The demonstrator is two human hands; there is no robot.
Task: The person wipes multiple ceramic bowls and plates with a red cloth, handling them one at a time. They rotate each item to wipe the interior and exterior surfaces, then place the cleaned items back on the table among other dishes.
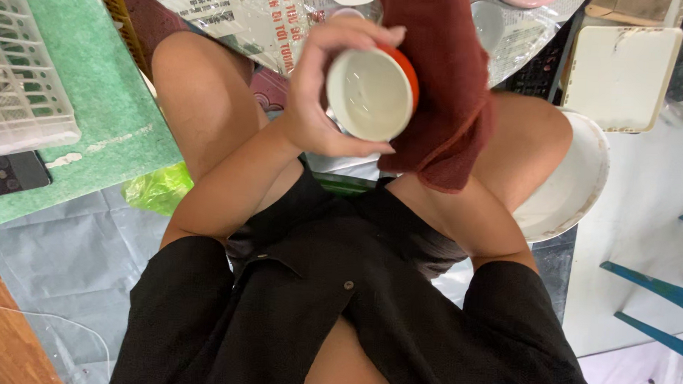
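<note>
The right hand is hidden under the cloth (pixel 436 89), so its grip cannot be told. The cloth covers the bowl's (pixel 371 93) far side. The basket (pixel 20 67) and phone (pixel 9 174) are cut off by the left edge.

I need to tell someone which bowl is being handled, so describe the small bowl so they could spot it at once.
Start at the person's bare knees; above the gap between them, the left hand grips a small round bowl. A dark red cloth drapes behind it, covering the right hand. The bowl is white inside with an orange-red outside, unlike the much larger all-white bowl by the knee.
</note>
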